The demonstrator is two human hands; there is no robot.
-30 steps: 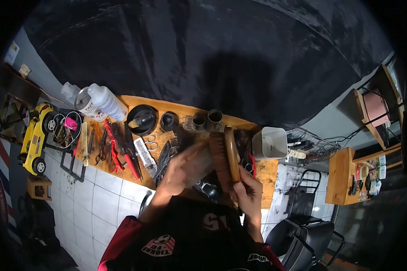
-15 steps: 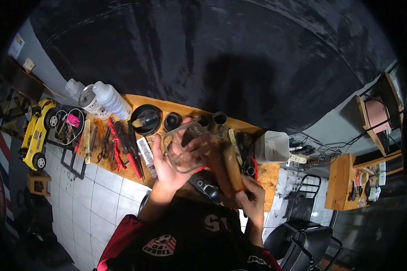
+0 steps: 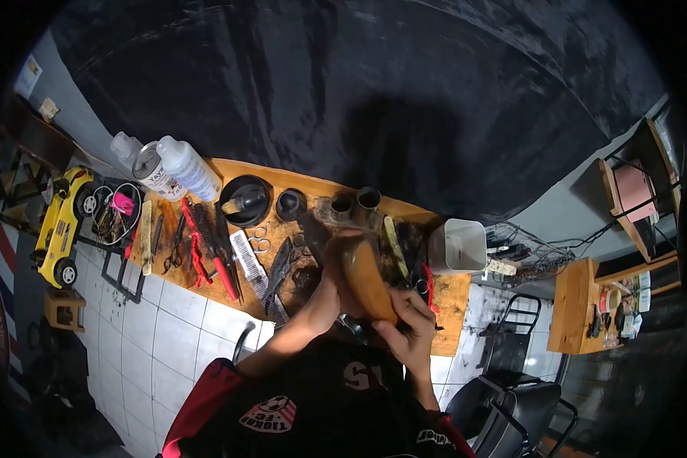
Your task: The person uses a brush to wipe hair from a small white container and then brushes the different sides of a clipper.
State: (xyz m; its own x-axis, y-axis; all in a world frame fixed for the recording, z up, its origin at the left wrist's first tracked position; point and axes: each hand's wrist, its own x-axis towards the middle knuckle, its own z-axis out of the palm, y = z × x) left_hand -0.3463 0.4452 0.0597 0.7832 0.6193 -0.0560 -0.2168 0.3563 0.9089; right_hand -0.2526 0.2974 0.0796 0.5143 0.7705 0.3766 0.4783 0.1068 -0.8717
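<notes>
My right hand point(image 3: 411, 330) grips the tan wooden back of a brush point(image 3: 368, 284) over the front of the wooden table point(image 3: 452, 313). The brush's dark side faces my left hand point(image 3: 319, 307), whose fingers are hidden behind it. I cannot make out what they hold. A dark, long object point(image 3: 316, 235) shows just beyond the left hand. To its left lie a white comb point(image 3: 246, 256), metal scissors point(image 3: 259, 240) and a black item point(image 3: 280, 267). Part of a shiny metal tool point(image 3: 353, 327) shows below the brush.
A black bowl with a brush point(image 3: 246, 201), dark cups point(image 3: 368, 198) and bottles point(image 3: 191, 169) stand along the back. A white bin point(image 3: 462, 248) is at the right end. Red-handled tools point(image 3: 223, 276) lie left; a black chair point(image 3: 523, 404) stands lower right.
My left hand has turned and moved lower and right, behind the brush. The clear frame-like object seen over its open palm no longer shows. The brush has shifted left and my right hand slightly left.
</notes>
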